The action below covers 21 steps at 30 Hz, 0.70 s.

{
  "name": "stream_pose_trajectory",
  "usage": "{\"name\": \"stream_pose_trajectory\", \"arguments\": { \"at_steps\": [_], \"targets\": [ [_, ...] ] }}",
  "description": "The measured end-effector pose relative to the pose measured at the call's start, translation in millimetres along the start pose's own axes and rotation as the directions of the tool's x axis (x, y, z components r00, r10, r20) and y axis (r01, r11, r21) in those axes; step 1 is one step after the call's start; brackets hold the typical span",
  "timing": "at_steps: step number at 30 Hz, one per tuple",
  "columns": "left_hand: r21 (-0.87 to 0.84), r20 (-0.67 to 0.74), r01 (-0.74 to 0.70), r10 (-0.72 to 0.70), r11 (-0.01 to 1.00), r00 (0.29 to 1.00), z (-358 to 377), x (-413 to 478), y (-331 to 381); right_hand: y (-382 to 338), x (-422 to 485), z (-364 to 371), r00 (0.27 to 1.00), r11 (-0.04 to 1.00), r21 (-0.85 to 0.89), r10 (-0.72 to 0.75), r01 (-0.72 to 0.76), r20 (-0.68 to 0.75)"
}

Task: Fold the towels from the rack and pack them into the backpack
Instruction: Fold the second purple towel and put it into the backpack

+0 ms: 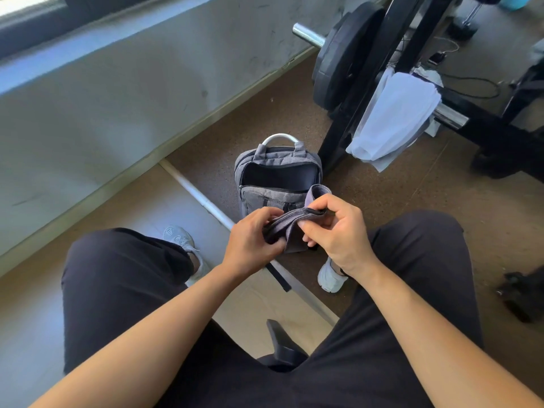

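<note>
Gripping a small folded grey-purple cloth towel (290, 234): left hand (253, 241) and right hand (338, 231), fingers curled; towel's long axis runs left-right.

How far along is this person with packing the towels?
Done: the backpack stands unzipped on the floor; no towel shows inside. In hand: the left hand and right hand grip a grey towel, partly folded. Left: a white towel hangs on the rack's bar, not yet packed.

Grey towel (290, 228), heathered grey backpack (259, 198) with black inside, white towel (391, 116), black trousers (123, 290).
</note>
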<state>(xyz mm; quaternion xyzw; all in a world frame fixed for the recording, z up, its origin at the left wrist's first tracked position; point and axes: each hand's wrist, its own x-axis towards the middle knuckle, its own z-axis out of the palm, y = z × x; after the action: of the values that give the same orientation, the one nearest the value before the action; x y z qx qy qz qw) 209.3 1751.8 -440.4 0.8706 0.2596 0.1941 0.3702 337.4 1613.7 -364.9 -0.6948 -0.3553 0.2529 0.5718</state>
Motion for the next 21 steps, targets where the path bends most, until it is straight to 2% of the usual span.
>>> {"name": "stream_pose_trajectory", "arguments": {
  "at_steps": [3,7,13,21],
  "targets": [
    [0.007,-0.031,-0.031,0.031,1.0,0.999,1.9,-1.0,4.0,-0.8,-1.3,1.9,0.999,1.0,0.018,0.008,-0.009,0.047],
    [0.017,-0.048,0.011,-0.01,1.0,0.999,0.8,2.1,5.3,-1.4,-2.6,0.1,0.999,1.0,0.0,0.007,-0.007,0.049],
    [0.074,0.133,0.184,-0.193,0.98,0.972,0.3,2.3,-15.7,0.0,1.7,-19.3,0.994,0.999,-0.042,-0.003,-0.002,-0.109],
    [0.14,0.325,0.381,-0.406,0.914,0.854,6.4,-1.7,-33.5,1.7,5.4,-31.4,0.983,1.0,-0.026,-0.013,0.008,-0.183]
  ]
}}
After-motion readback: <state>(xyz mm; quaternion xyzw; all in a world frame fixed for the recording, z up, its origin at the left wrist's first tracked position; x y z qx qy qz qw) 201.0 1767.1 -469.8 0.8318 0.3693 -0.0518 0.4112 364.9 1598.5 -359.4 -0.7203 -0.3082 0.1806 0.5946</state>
